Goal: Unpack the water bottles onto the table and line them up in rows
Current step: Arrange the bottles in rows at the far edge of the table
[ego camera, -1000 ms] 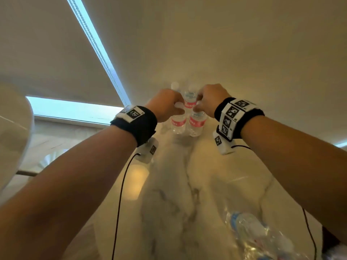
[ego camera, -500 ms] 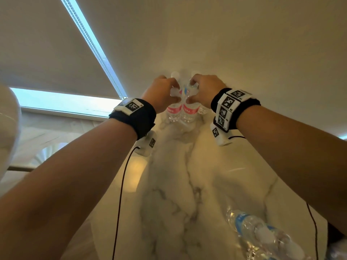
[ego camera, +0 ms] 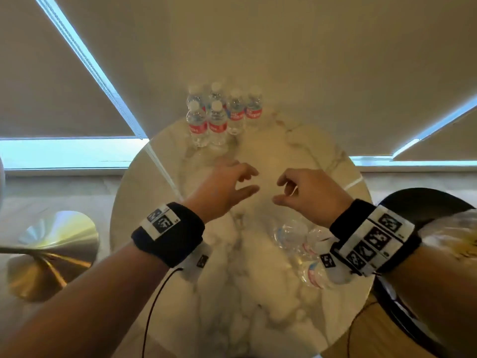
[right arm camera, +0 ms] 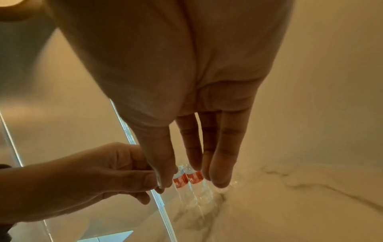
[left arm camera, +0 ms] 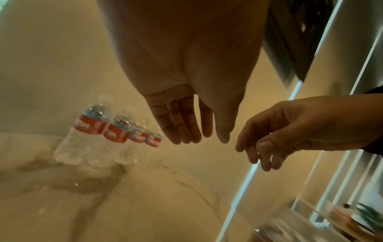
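Standing bottles: six water bottles (ego camera: pixel 219 113) with red labels and white caps stand upright at the far edge of your round marble table (ego camera: pixel 232 293), left of centre. They sit close together, two in front on the left and four behind them in a row.
Same bottles, wrist views: your left wrist camera shows them (left arm camera: pixel 107 131) to the left of your fingers; your right wrist camera shows only two (right arm camera: pixel 187 178) between your fingertips.
Left hand: your left hand (ego camera: pixel 222 192) hangs above the middle of the table, nearer than the bottles and well apart from them. Its fingers are straight and loosely spread, with nothing in them.
Right hand: your right hand (ego camera: pixel 307 195) hangs level with the left, a gap between the two. Its fingers are loose and slightly bent, and it holds nothing.
Remaining bottles: a clear bundle of water bottles (ego camera: pixel 307 249) lies on the near right of the table, partly hidden under your right wrist. How many it holds you cannot tell.
Wristbands: each wrist wears a black band (ego camera: pixel 167 233) with printed markers.
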Motion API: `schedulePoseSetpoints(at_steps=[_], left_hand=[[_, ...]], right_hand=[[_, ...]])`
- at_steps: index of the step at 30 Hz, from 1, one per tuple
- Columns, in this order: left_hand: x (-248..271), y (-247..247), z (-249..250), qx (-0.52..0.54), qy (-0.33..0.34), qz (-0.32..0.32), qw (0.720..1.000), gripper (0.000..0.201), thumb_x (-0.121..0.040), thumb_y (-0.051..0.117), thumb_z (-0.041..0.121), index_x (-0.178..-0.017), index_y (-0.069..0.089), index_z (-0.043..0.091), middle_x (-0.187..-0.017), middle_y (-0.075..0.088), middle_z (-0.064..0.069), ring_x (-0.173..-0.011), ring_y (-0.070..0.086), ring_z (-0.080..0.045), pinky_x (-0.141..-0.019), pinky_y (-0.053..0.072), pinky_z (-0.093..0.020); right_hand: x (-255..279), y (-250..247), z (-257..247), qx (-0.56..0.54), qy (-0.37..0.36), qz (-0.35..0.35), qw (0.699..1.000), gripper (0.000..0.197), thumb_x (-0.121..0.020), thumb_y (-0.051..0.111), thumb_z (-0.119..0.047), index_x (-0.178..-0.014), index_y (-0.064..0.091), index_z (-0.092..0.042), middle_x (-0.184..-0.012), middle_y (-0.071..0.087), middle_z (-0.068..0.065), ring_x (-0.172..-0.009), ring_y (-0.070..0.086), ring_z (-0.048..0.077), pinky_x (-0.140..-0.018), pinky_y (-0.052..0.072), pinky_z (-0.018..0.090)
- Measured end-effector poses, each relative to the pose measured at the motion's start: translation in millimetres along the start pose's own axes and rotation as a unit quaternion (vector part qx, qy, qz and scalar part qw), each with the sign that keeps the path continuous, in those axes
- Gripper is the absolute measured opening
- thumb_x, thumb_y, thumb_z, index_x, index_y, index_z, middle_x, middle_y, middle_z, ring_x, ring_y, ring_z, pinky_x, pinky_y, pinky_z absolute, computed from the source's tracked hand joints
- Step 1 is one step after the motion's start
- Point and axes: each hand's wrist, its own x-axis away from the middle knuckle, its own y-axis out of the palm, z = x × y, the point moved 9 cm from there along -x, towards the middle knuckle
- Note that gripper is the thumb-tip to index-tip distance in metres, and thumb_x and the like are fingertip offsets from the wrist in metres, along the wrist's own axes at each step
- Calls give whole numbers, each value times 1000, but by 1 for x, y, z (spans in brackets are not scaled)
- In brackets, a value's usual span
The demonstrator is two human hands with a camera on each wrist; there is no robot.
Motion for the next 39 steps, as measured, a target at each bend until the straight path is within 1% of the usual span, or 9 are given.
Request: schedulePoseSetpoints(at_steps=[6,9,11,16,22,26,30,35,39], left_hand=[[36,91,62,8,22,-106,994,51,-86,71,45,-132,58,27,-117,57,1,-101,57,-13,-87,52,-32],[36,116,74,17,3,-109,994,58,-82,76,44,-134,57,28,-124,52,-1,-106,55,-17,-93,48,-34],[34,125,76,-2,-9,-90,996,55,-80,77,45,-130,59,30,-123,49,-1,-104,56,-20,-92,50,-38],[26,129,68,3,-52,-57,997,36,-83,76,30,-115,60,27,-107,47,2,-82,58,-21,-80,54,-45],[10,74,47,27,-68,-9,997,32,-84,76,26,-113,65,17,-102,52,-3,-86,56,-21,-82,49,-33],[-17,14,29,20,-56,18,998,32,-85,75,25,-115,65,21,-108,55,-3,-91,59,-21,-84,49,-30],[-59,-38,15,-52,-30,38,998,31,-89,70,27,-119,62,23,-109,53,4,-92,53,-13,-86,43,-26],[-121,-67,-20,-97,-40,49,993,34,-90,70,20,-123,62,20,-112,53,-2,-91,53,-17,-91,47,-34],[-159,-60,-52,-123,-58,32,990,37,-89,70,16,-125,62,19,-117,55,-11,-105,58,-31,-93,47,-37]], right_hand=[[83,33,59,84,19,-18,996,40,-83,66,-48,-114,61,-23,-104,61,-3,-91,61,16,-78,47,28],[109,52,75,178,1,-48,983,42,-86,61,-48,-119,56,-23,-114,57,1,-101,58,22,-82,42,28],[122,66,86,184,5,-73,980,41,-88,61,-41,-123,51,-23,-118,53,3,-103,57,25,-83,43,30],[129,73,93,114,4,-66,991,31,-89,62,-18,-119,56,-23,-119,48,2,-92,62,26,-69,34,25],[107,36,55,62,-27,-47,997,27,-85,63,-31,-111,62,-25,-102,47,-4,-91,61,25,-71,41,29],[72,-19,9,63,-55,-2,997,25,-80,69,-35,-103,68,-25,-95,57,0,-86,59,23,-76,47,34],[10,-76,-20,57,-60,66,994,22,-78,73,-31,-95,73,-18,-81,58,-2,-77,55,19,-67,38,28],[-107,-95,-22,74,-20,66,995,24,-81,75,-28,-101,71,-15,-96,67,2,-84,58,19,-71,40,28],[-188,-75,-13,104,-4,49,993,29,-80,78,-24,-107,71,-14,-108,70,9,-93,62,25,-74,42,29]])
